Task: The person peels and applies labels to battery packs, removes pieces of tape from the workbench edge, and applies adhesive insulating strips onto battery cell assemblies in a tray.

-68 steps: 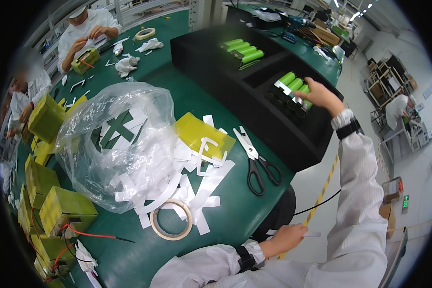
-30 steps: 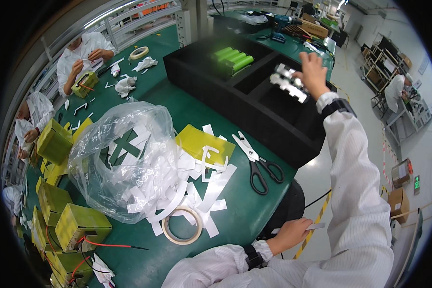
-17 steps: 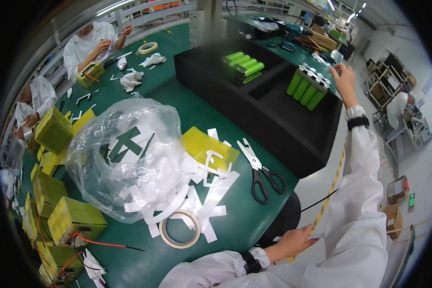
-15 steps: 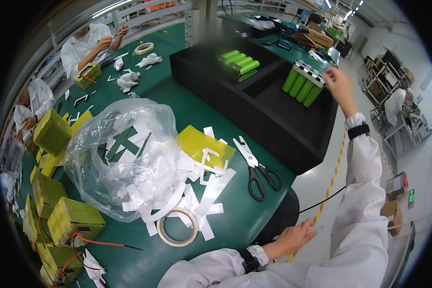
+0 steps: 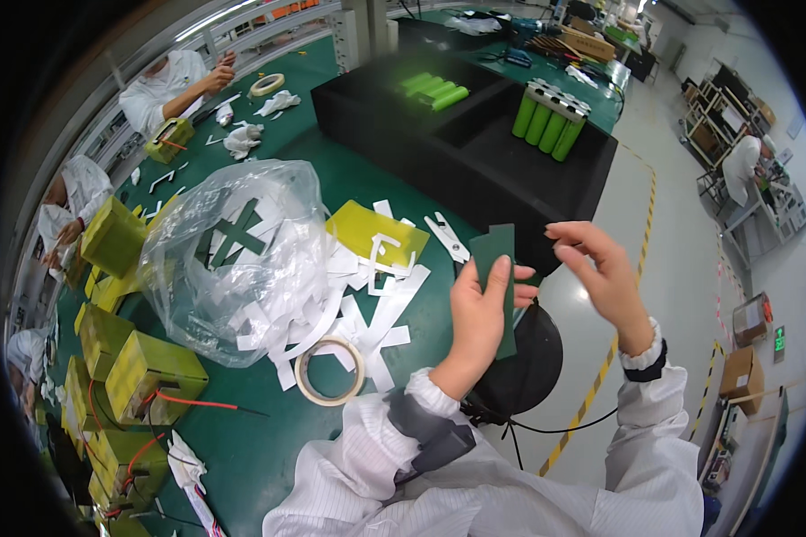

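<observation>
My left hand (image 5: 476,329) grips dark green flat strips (image 5: 501,286), upright between thumb and fingers, above the table's right edge. To its right, my right hand (image 5: 604,282) is raised with thumb and fingers apart and nothing in it. Scissors with black handles (image 5: 448,237) lie on the table, partly hidden behind my left hand and the strips. Beyond both hands is a black foam box (image 5: 421,161). A pack of green cylindrical cells (image 5: 546,123) with a metal-topped end stands in its right compartment, and more green cells (image 5: 434,89) lie in the left one.
A clear plastic bag (image 5: 197,313) of white and green strips fills the middle of the green table, with a yellow sheet (image 5: 376,234) and a tape roll (image 5: 330,370) beside it. Yellow wrapped blocks with wires (image 5: 157,380) stand left. A black stool (image 5: 524,367) is below my hands. Co-workers sit far left.
My right hand has come back from the cell pack toward me. My left hand has risen and now shows green strips in its grip. The view has shifted slightly.
</observation>
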A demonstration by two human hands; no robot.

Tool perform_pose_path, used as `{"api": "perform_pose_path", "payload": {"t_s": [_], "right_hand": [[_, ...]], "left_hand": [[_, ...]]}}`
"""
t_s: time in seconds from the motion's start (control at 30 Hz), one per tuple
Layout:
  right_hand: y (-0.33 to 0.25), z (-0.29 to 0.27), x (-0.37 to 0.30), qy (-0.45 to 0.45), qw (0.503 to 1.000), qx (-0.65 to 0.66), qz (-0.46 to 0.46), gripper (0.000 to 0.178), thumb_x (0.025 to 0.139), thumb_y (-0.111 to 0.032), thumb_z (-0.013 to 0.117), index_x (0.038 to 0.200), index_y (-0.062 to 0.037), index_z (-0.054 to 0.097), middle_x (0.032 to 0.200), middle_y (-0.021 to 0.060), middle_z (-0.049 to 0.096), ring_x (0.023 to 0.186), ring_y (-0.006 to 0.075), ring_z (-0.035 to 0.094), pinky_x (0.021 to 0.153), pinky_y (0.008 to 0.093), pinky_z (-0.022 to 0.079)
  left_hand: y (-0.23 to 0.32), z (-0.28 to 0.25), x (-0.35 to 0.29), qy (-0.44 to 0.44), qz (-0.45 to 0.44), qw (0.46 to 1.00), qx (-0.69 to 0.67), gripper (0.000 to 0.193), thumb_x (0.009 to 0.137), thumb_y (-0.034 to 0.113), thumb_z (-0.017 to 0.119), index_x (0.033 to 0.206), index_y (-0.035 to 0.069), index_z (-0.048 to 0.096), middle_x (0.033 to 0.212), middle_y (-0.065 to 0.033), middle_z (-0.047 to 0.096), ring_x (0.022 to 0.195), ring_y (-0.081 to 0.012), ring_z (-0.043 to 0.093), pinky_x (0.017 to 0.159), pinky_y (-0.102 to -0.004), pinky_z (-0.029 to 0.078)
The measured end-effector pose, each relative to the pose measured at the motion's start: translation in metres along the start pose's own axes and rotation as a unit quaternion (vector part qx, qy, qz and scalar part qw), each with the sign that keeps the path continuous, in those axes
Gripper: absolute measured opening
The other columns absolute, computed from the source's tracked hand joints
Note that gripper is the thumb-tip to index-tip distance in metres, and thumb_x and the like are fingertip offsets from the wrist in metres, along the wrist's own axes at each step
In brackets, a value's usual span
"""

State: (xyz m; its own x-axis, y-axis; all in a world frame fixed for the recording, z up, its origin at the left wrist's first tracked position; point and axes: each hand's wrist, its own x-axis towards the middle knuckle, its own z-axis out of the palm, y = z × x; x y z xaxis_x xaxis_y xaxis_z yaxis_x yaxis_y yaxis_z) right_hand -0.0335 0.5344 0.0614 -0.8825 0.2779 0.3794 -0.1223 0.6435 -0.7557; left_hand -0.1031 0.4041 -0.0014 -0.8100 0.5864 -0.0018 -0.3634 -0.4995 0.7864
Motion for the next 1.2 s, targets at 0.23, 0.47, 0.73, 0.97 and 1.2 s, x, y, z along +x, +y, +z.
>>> {"api": "perform_pose_path", "payload": {"t_s": [0.23, 0.47, 0.73, 0.97, 1.2], "right_hand": [[-0.008, 0.040, 0.026, -0.043, 0.987, 0.150, 0.030, 0.015, 0.081, -0.006, 0.052, 0.094, 0.0010, 0.055, 0.084, 0.0013, 0.056, 0.072, 0.0059, 0.050, 0.066, 0.0190, 0.041], [0.000, 0.036, 0.041, 0.148, 0.985, 0.085, 0.007, 0.008, 0.083, -0.010, 0.050, 0.079, -0.0039, 0.046, 0.068, -0.0008, 0.049, 0.056, 0.0044, 0.045, 0.049, 0.0167, 0.036], [-0.012, 0.075, 0.049, -0.023, 0.983, 0.174, 0.046, 0.006, 0.083, -0.005, 0.049, 0.086, 0.0000, 0.046, 0.073, 0.0012, 0.050, 0.062, 0.0038, 0.048, 0.049, 0.0167, 0.039], [-0.023, 0.086, 0.053, 0.052, 0.990, -0.009, -0.134, 0.028, 0.079, 0.003, 0.051, 0.106, -0.0033, 0.056, 0.084, 0.0018, 0.043, 0.060, 0.0046, 0.044, 0.049, 0.0155, 0.036], [-0.013, 0.125, 0.052, 0.147, 0.973, -0.035, -0.176, 0.029, 0.076, 0.004, 0.051, 0.103, -0.0014, 0.058, 0.104, 0.0103, 0.052, 0.081, 0.0136, 0.052, 0.061, 0.0205, 0.042]], "left_hand": [[0.004, -0.007, -0.002, -0.009, 0.079, 0.996, 0.038, 0.021, 0.085, 0.015, 0.050, 0.099, 0.001, 0.044, 0.073, -0.0029, 0.051, 0.052, -0.0087, 0.053, 0.045, -0.0186, 0.040], [0.019, -0.053, 0.035, 0.152, 0.160, 0.975, -0.022, 0.020, 0.091, 0.022, 0.035, 0.093, 0.003, 0.040, 0.077, -0.0062, 0.050, 0.064, -0.0114, 0.053, 0.058, -0.0226, 0.042], [0.034, -0.049, 0.025, -0.010, 0.234, 0.937, 0.258, 0.032, 0.076, 0.018, 0.061, 0.100, 0.000, 0.052, 0.075, -0.0078, 0.057, 0.063, -0.0114, 0.051, 0.060, -0.0224, 0.040], [0.049, -0.044, 0.029, -0.074, 0.105, 0.978, 0.165, 0.034, 0.087, 0.030, 0.044, 0.076, 0.000, 0.056, 0.065, -0.0056, 0.058, 0.060, -0.0119, 0.054, 0.057, -0.0232, 0.040], [0.051, -0.063, 0.027, -0.020, 0.157, 0.969, 0.190, 0.041, 0.089, 0.035, 0.039, 0.080, -0.002, 0.054, 0.068, -0.0091, 0.057, 0.062, -0.0152, 0.054, 0.056, -0.0285, 0.042]]}}
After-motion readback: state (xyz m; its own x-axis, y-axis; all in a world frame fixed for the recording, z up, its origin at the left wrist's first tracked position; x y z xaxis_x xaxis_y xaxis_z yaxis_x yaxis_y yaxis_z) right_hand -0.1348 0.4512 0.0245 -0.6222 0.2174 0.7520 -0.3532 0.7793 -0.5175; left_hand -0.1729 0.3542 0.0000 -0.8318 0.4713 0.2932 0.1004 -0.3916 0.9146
